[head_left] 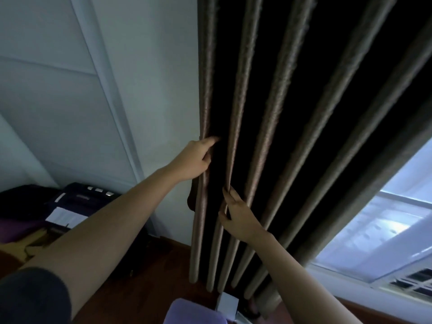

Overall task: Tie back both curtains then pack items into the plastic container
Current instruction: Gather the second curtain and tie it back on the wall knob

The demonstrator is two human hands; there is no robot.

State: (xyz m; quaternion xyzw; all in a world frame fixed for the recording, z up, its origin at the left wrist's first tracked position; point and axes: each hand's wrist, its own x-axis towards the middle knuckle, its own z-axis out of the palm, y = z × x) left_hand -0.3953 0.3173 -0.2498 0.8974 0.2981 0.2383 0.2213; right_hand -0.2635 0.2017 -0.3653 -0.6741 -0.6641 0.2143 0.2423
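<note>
Luggage (77, 199), dark and stacked, sits at eight o'clock in our view against the pale wall (70, 101), with a white sheet of paper (62, 217) lying on it. From our dark sleeve (30, 298) at seven o'clock our left arm reaches up toward the centre. There our left hand (197, 160) grips the outermost pleat of the curtain (268, 113), fingers curled round its edge. Just at its four o'clock, a little lower, our right hand (236, 215) pinches the next pleat between thumb and fingertips. The curtain hangs from twelve o'clock down to the wooden floor (168, 272) in dark folds with brownish ridges, filling the middle and upper right of what we see. Its right edge slants away, and past it the window (385, 230) shows bright at four o'clock. At six o'clock, below the hem, we see a purple object (194, 312) and a small white box (228, 302) just beside it; what they are we cannot tell.
</note>
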